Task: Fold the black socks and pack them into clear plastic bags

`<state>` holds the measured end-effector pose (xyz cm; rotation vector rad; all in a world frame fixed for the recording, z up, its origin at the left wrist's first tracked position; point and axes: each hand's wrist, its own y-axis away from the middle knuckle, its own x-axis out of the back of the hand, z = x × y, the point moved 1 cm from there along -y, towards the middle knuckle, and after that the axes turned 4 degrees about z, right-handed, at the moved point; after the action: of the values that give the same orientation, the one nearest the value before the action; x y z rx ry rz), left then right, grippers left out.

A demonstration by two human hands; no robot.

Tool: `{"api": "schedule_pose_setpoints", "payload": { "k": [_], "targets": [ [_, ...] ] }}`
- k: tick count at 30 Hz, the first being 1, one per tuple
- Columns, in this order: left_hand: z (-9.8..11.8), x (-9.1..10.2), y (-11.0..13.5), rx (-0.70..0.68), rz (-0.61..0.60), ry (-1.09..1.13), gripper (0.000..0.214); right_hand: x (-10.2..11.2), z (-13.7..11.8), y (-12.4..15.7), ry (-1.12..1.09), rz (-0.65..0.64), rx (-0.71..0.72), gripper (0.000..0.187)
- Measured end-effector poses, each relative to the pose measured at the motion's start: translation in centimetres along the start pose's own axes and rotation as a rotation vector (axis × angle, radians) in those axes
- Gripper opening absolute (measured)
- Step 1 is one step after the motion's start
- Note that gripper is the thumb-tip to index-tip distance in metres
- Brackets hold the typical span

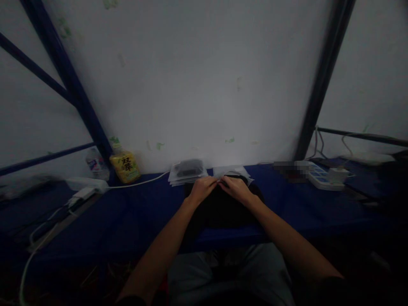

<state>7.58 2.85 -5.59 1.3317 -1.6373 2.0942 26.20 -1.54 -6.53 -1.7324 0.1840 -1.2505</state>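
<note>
My left hand [203,188] and my right hand [237,188] meet above a dark, soft-looking black item [223,210], perhaps cloth, lying at the front of the blue table. The fingers of both hands are closed and pressed together at the tips. A small pale bit shows between them, too dim to name. Just behind the right hand lies a clear plastic bag [234,171], partly covered by the hand and a black edge. Behind the left hand is a stack of clear plastic bags [186,172] with something dark on or in it.
A yellow package [126,166] and a plastic bottle [96,165] stand at the back left. White power strips [86,184] with cables lie on the left. At the right sits another white power strip [325,177] with a plug. Blue metal posts rise on both sides before a white wall [204,85].
</note>
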Motion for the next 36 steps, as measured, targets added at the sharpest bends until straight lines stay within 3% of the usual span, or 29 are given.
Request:
{"api": "schedule_pose_setpoints", "payload": {
  "k": [4,8,15,23,29,33,36],
  "targets": [
    [0.0,0.2,0.0,-0.070,-0.029,0.056,0.019,0.0,-0.3,0.1,0.095,0.020,0.086,0.024],
    [-0.1,0.4,0.0,-0.057,0.018,0.048,0.020,0.0,-0.1,0.1,0.130,0.015,0.140,0.025],
    [-0.3,0.6,-0.3,-0.054,0.033,-0.006,0.023,-0.1,-0.1,-0.4,0.143,-0.046,0.021,0.025],
    [-1.2,2.0,-0.2,0.009,0.065,0.021,0.026,1.4,1.3,-0.5,0.227,-0.102,-0.145,0.030],
    [-1.5,2.7,-0.3,0.034,0.066,0.033,0.027,1.5,1.4,-0.9,0.317,-0.119,-0.104,0.031],
    [-1.9,2.8,-0.2,0.041,0.070,0.037,0.026,1.1,1.7,-0.9,0.349,-0.166,-0.155,0.031],
    [-2.0,2.8,-0.2,0.051,0.088,0.041,0.024,1.3,2.1,-0.7,0.323,-0.115,-0.127,0.030]
  ]
}}
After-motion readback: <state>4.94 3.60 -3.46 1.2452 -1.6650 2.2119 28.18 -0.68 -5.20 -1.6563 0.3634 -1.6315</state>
